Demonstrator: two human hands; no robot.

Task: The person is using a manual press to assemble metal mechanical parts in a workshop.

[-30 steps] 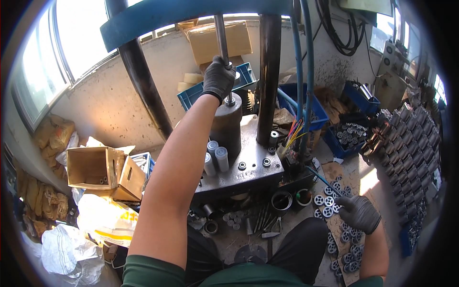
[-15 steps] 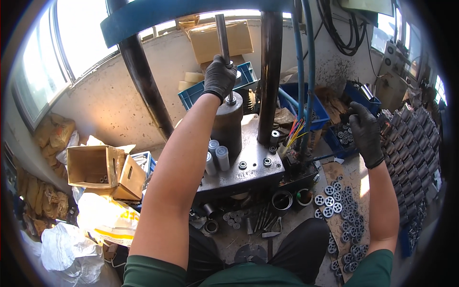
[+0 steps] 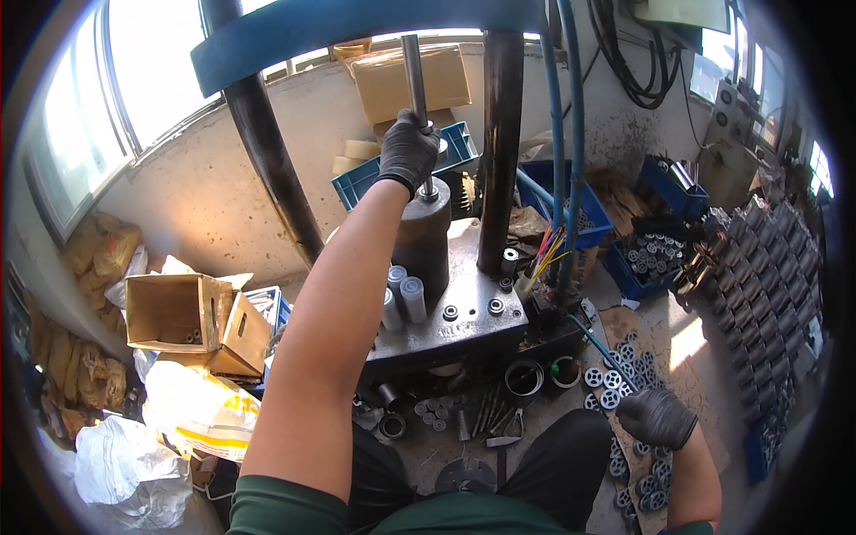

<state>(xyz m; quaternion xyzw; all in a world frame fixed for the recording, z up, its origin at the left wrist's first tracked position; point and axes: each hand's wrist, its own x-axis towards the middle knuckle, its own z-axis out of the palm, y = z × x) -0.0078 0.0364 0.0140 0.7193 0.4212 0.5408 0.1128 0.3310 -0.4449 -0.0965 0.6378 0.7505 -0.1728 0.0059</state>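
My left hand (image 3: 410, 153), in a dark glove, is wrapped round an upright metal rod (image 3: 413, 71) of the press. Below the hand the rod meets the top of a dark steel cylinder (image 3: 423, 232) on the press table (image 3: 464, 294). My right hand (image 3: 658, 419), also gloved, is closed round the near end of a thin blue lever (image 3: 602, 350) at the right of the press. Several translucent capped tubes (image 3: 412, 299) stand in front of the cylinder. Small bearing-like rings (image 3: 497, 306) lie on the table's near right.
Dark posts (image 3: 502, 152) and a blue crossbeam (image 3: 374, 45) frame the press. Spoked metal discs (image 3: 655, 446) cover cardboard at right, beside stacked dark tubes (image 3: 767, 294). Blue bins (image 3: 571, 192) stand behind. Pliers (image 3: 506, 432) lie near my knees; an open carton (image 3: 169, 312) sits at left.
My right hand has swung down and toward me from beside the blue bins and now grips the lever, which slopes lower. My left hand stays on the rod.
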